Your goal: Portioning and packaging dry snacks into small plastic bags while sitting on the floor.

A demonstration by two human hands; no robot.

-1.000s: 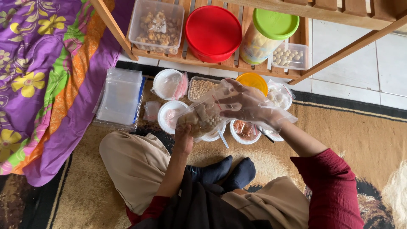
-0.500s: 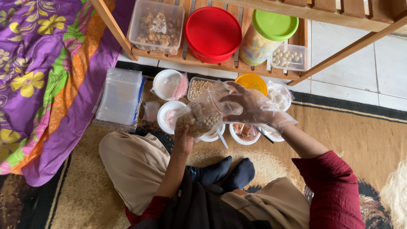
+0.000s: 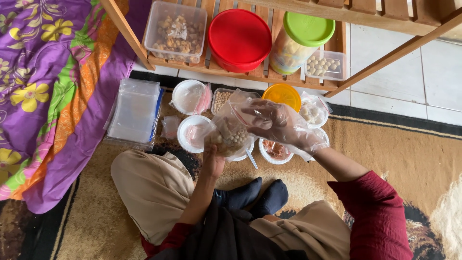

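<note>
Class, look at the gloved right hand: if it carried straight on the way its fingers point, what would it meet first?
The right hand points leftward at the mouth of the clear snack bag that the left hand holds from below. It would likely meet that bag first; it already seems to touch it, though depth is unclear.

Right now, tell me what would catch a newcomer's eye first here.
At centre, a clear bag of snacks is held between the bare left hand below and the plastic-gloved right hand at its top. Above, a red lid glows on the wooden rack; a purple floral cloth fills the left.
</note>
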